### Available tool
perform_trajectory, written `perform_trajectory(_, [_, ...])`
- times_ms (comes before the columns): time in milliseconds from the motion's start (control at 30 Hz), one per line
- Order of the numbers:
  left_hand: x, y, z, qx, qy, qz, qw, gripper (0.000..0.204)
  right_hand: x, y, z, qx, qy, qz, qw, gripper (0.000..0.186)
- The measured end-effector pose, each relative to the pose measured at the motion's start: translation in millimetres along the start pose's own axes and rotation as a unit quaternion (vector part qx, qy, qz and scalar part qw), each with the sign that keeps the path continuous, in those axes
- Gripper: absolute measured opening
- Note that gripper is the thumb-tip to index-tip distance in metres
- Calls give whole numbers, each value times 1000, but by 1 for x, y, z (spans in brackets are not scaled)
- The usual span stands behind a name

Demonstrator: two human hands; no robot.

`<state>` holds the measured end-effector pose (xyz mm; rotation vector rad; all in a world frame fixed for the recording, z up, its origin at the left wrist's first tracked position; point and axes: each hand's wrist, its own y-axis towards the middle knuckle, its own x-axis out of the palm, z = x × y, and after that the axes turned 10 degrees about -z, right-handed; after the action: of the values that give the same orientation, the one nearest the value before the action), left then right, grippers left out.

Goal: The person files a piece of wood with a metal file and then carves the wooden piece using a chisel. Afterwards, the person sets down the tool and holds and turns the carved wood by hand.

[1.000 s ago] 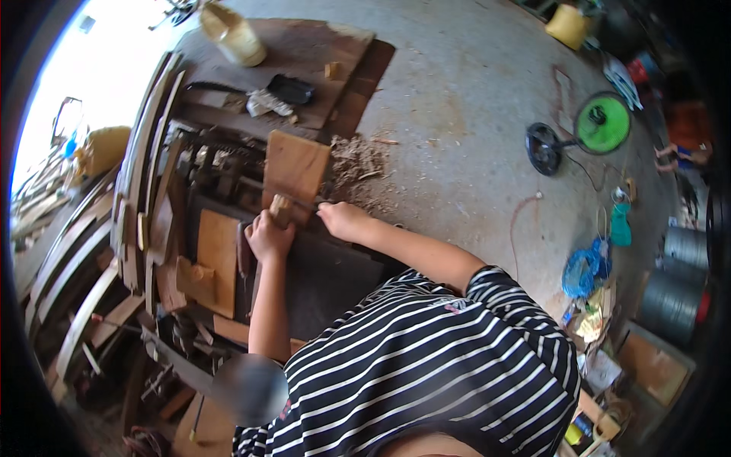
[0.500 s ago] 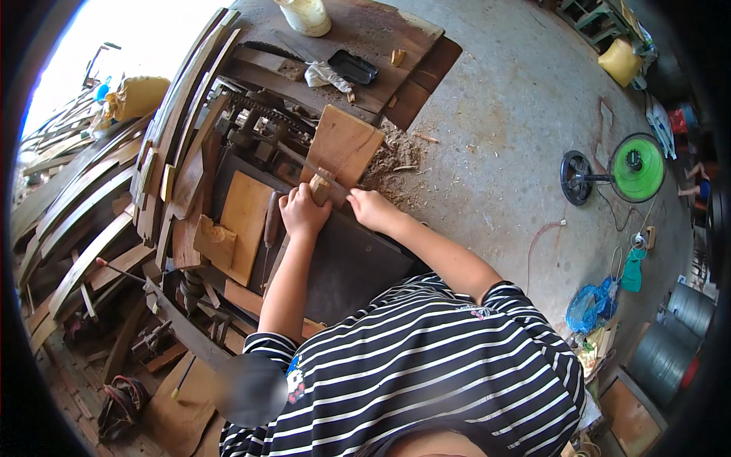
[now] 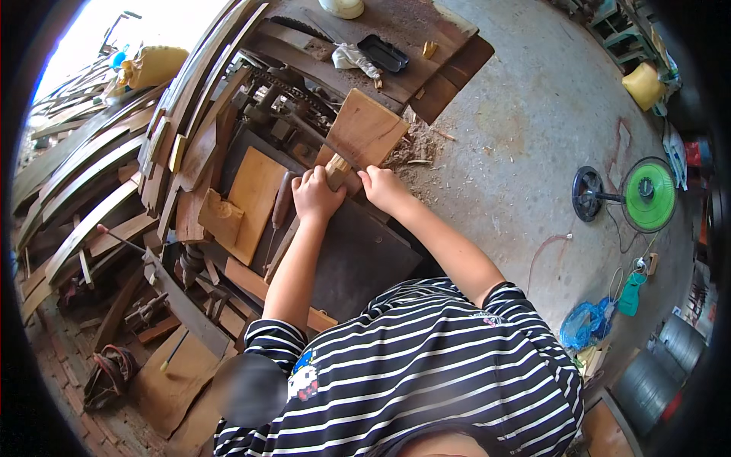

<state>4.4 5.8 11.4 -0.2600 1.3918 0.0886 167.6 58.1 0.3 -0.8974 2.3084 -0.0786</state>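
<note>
Left hand [image 3: 318, 194] is closed around a small wood block [image 3: 336, 174]; right hand [image 3: 386, 189] is closed at the near end of a thin blade [image 3: 352, 164], its grip hidden. Compared with one second earlier, the view has turned and the right hand sits slightly nearer the block. The block is located at the near edge of a flat wooden board [image 3: 371, 128], above the dark work surface [image 3: 358, 247]. Its long axis runs away from the person, pale cut end pointing toward the board; the blade lies crosswise at that end. On the wooden table [image 3: 453, 27], a black tray [image 3: 383, 53] and a cream plastic container [image 3: 341, 7], cropped by the frame, have indiscernible contents.
</note>
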Motion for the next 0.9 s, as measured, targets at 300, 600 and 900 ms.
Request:
perform_trajectory(300, [-6,0,0,-3,-1,-14,1000,41,19,-46,24,-8,11,-28,1000,32])
perform_trajectory(600, [-3,3,2,-17,8,-27,999,42,-6,10,13,-28,24,-19,999,32])
perform_trajectory(900, [0,2,-4,-10,21,-17,1000,43,11,-34,15,10,62,-66,996,30])
